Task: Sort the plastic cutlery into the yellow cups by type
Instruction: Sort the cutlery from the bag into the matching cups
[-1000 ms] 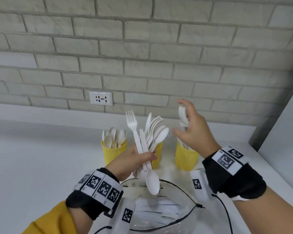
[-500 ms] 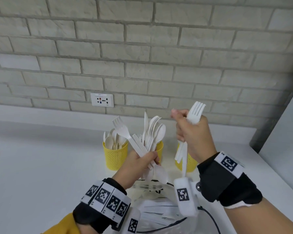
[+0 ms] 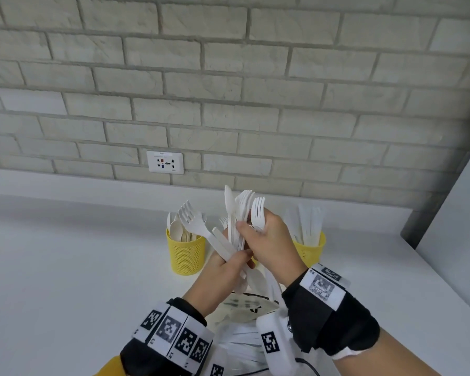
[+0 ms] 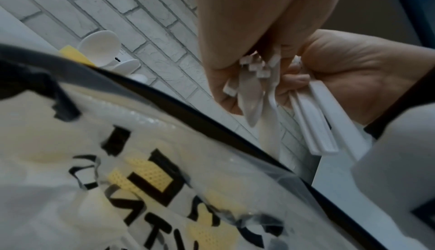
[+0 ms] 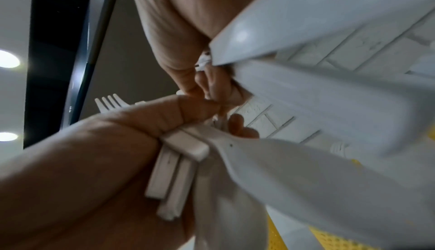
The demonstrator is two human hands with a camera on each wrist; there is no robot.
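Observation:
My left hand (image 3: 235,260) grips a mixed bundle of white plastic cutlery (image 3: 229,213) upright above the counter, with one fork (image 3: 193,221) leaning out to the left. My right hand (image 3: 248,232) holds a few forks (image 3: 257,211) and presses against the bundle, its fingertips in among the handles. From the right wrist view, the left hand (image 5: 94,161) clamps the handles (image 5: 174,170). The left yellow cup (image 3: 185,253) holds spoons and the right yellow cup (image 3: 311,249) holds knives. My hands hide the middle cup.
A clear plastic bag (image 3: 244,308) with black print lies on the white counter (image 3: 65,267) just below my hands, more cutlery inside it. A brick wall with a socket (image 3: 165,162) stands behind the cups. A white panel (image 3: 459,213) rises at right.
My right hand left the right cup, took hold of forks and moved left and down against the bundle in my left hand. The left hand stayed roughly in place.

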